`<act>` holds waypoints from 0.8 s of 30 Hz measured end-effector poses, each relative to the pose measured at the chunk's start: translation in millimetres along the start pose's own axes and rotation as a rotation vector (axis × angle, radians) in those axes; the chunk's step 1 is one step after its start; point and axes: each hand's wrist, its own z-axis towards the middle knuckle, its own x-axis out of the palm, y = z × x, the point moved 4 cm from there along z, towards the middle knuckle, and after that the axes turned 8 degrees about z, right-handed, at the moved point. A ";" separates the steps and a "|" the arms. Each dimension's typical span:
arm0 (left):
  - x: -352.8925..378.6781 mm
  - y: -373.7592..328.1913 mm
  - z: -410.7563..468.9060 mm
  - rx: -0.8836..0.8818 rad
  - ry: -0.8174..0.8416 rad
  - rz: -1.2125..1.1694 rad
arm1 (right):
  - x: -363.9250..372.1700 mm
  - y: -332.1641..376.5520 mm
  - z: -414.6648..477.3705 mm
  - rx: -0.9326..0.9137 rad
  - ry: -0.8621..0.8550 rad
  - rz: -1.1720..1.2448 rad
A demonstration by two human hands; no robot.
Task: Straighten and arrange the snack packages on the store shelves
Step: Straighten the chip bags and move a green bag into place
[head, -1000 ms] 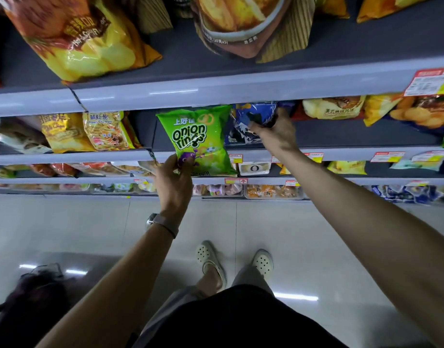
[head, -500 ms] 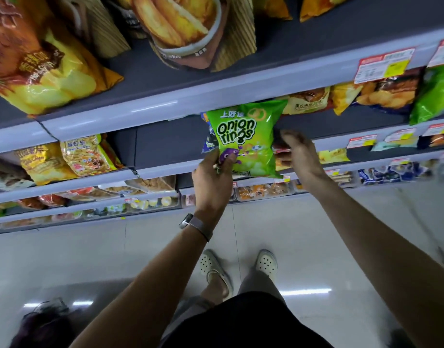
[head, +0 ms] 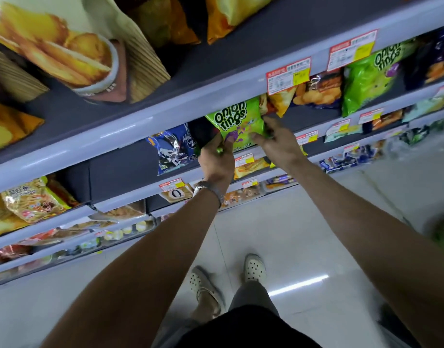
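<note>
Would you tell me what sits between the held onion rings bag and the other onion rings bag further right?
In the head view, two bags: an orange bag beside the held onion rings bag, then a dark bag picturing golden chips.

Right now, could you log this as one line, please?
green bag: held | left hand: grips corner | right hand: holds edge

Both bare arms stretched toward 12 o'clock, left hand (head: 217,159) pinching the green bag (head: 237,121) at its 7 o'clock corner, right hand (head: 278,145) clasping its 4 o'clock edge, thumb in front
</note>
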 end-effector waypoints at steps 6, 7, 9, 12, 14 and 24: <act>8.5 12.8 7.4 0.004 0.108 0.090 | 1.7 -16.6 9.1 0.032 0.032 -0.033; 8.3 12.6 7.6 0.007 0.119 0.096 | 2.3 -18.1 9.1 0.036 0.032 -0.034; 6.3 12.8 8.5 0.013 0.134 0.099 | 3.1 -19.3 9.6 0.035 0.023 -0.040; 0.8 11.0 6.3 0.015 0.163 0.118 | 4.2 -18.3 9.1 0.038 0.016 -0.076; -2.9 9.4 4.3 0.038 0.192 0.144 | 6.1 -17.8 7.5 0.046 0.011 -0.098; -33.1 -0.8 -5.2 0.094 0.424 0.307 | 8.3 3.0 -21.1 0.097 -0.089 -0.241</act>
